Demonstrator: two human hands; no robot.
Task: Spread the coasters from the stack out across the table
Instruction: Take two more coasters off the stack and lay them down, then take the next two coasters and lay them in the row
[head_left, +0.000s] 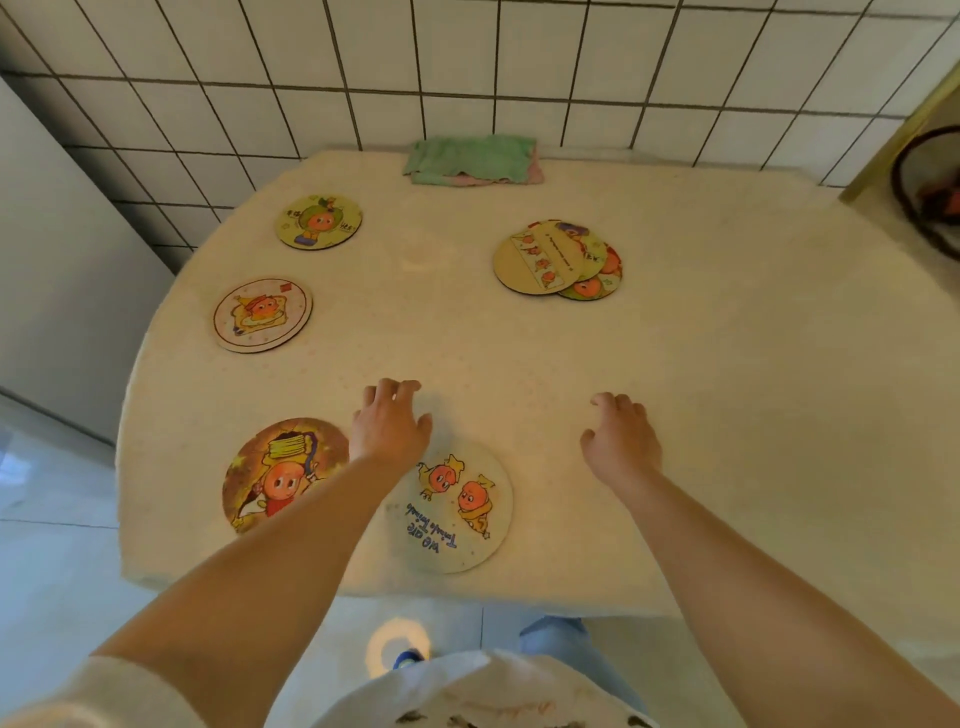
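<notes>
Left hand (390, 427) hovers empty above the near coaster (457, 512), fingers loosely curled; right hand (621, 441) likewise. Bare bench (727, 415) stretches rightward below the stack (558, 260); tiled wall behind.

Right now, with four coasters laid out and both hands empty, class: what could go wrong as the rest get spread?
1. The stack is already fanned and uneven; grabbing the top one may drag others along.
2. The two near coasters, the pancake one and the lettered one, lie close to the table edge, partly under the left forearm; a sweep could knock them off.
3. The left side is filling, so crowding or overlap there is likely.
</notes>
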